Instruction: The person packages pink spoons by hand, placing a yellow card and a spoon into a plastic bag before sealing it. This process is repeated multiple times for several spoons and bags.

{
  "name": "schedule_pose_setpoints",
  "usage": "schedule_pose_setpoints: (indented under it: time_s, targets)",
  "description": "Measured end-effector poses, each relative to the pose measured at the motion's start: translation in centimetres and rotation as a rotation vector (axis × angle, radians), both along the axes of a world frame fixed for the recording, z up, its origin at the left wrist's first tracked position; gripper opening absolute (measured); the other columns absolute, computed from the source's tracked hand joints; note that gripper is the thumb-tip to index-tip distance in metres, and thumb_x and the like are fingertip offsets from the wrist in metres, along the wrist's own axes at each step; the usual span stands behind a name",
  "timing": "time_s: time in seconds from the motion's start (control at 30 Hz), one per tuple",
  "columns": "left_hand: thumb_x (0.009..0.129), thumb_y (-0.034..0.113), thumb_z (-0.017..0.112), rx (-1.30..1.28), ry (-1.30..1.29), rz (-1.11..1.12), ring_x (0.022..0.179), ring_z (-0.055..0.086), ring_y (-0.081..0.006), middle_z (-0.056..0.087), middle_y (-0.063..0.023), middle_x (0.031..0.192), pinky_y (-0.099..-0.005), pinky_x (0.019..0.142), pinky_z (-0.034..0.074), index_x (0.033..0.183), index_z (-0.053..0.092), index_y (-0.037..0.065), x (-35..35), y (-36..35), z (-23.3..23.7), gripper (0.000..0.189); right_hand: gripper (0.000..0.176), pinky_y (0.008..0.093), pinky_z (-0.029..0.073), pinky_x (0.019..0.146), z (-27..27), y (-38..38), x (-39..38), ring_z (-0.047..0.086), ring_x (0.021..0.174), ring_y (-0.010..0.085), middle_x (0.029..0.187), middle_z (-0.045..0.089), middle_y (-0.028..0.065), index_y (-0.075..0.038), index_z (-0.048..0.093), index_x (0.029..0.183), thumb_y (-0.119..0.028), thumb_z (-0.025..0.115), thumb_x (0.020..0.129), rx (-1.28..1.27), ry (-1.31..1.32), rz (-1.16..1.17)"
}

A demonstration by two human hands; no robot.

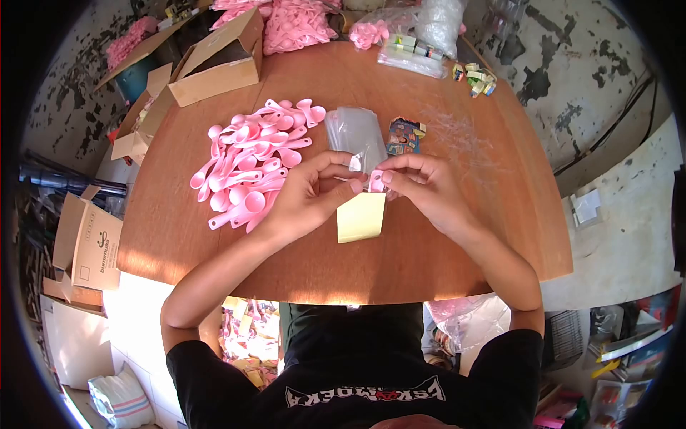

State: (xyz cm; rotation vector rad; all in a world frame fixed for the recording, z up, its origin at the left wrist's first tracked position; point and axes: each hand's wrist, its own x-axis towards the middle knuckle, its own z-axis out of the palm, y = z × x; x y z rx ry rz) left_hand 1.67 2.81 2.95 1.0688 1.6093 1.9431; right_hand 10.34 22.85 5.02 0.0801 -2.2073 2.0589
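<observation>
In front of my chest, both hands work at one small bundle. My left hand [318,187] is closed, thumb and fingers pinching what looks like the edge of a clear plastic bag. My right hand [418,187] pinches the handle end of a pink spoon [376,181] between thumb and forefinger; the rest of the spoon is hidden. Below the fingertips hangs a pale yellow card [361,218]. Just beyond my hands lies a stack of clear plastic bags [354,129]. Left of them is a heap of pink spoons [250,154].
A small dark printed packet [405,136] lies behind my right hand. Open cardboard boxes [218,68] stand at the table's far left. Bagged pink spoons [296,27] and plastic-wrapped bundles [411,57] line the back edge. Small yellow-labelled pieces [475,79] sit at the far right.
</observation>
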Motion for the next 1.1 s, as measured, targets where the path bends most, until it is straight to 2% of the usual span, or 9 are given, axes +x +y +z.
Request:
schedule_pose_setpoints:
  time_s: [0.1,0.13,0.37,0.47,0.7,0.87,1.1]
  targets:
    - [0.095,0.011,0.061,-0.101,-0.103,0.027,0.093,0.066,-0.0145,0.068,-0.0121,0.102,-0.0284,0.080,0.056,0.112,0.059,-0.004,-0.4,-0.5,-0.4,0.023,0.022,0.0266,0.053,0.074,-1.2,0.3,0.5,0.064,0.086,0.0127,0.098,0.068,0.0094,0.003,0.065,0.107,-0.012,0.065,0.092,-0.030,-0.077,0.008]
    - [0.096,0.011,0.059,-0.096,-0.065,0.036,0.092,0.067,-0.0157,0.068,-0.0117,0.099,-0.0314,0.078,0.059,0.108,0.062,-0.004,-0.6,-0.4,-1.2,0.020,0.022,0.0264,0.053,0.073,-1.5,0.2,0.6,0.064,0.084,0.0119,0.097,0.068,0.0091,0.004,0.065,0.107,-0.012,0.065,0.092,-0.042,-0.085,-0.008]
    - [0.095,0.010,0.059,-0.149,-0.048,0.085,0.089,0.067,-0.0145,0.070,-0.0108,0.098,-0.0294,0.075,0.059,0.110,0.062,-0.004,-0.8,0.1,-2.8,0.021,0.018,0.0281,0.053,0.072,-4.6,0.7,0.4,0.064,0.083,0.0132,0.096,0.067,0.0101,0.002,0.065,0.107,-0.007,0.065,0.090,-0.129,-0.020,-0.076]
    - [0.096,0.008,0.057,-0.141,-0.023,0.078,0.088,0.067,-0.0131,0.069,-0.0110,0.101,-0.0271,0.075,0.058,0.110,0.064,-0.005,-1.2,0.1,-3.6,0.020,0.019,0.0263,0.052,0.072,-5.8,0.9,0.4,0.062,0.080,0.0112,0.097,0.067,0.0077,0.003,0.064,0.109,-0.007,0.063,0.092,-0.179,-0.018,-0.030]
    - [0.094,0.008,0.061,-0.134,-0.044,0.050,0.089,0.067,-0.0138,0.070,-0.0114,0.102,-0.0269,0.076,0.057,0.114,0.062,-0.003,-1.6,0.1,-5.0,0.023,0.014,0.0266,0.051,0.073,-7.4,1.4,0.4,0.061,0.080,0.0110,0.095,0.067,0.0067,0.003,0.067,0.104,-0.005,0.060,0.093,-0.117,0.044,-0.023]
    - [0.093,0.005,0.061,-0.148,-0.012,0.037,0.089,0.067,-0.0143,0.069,-0.0111,0.103,-0.0269,0.078,0.056,0.110,0.066,-0.002,-1.7,-0.2,-5.4,0.019,0.014,0.0265,0.051,0.080,-8.9,2.2,0.3,0.063,0.088,0.0125,0.101,0.067,0.0073,0.002,0.068,0.103,0.000,0.058,0.093,-0.222,0.048,0.055]
    - [0.090,-0.003,0.060,-0.221,0.080,0.017,0.095,0.065,-0.0164,0.069,-0.0115,0.104,-0.0286,0.083,0.055,0.105,0.068,-0.001,-2.0,-0.4,-5.8,0.017,0.013,0.0270,0.051,0.084,-9.0,2.2,0.3,0.062,0.094,0.0123,0.102,0.066,0.0076,0.002,0.067,0.101,0.002,0.057,0.092,-0.196,0.042,0.074]
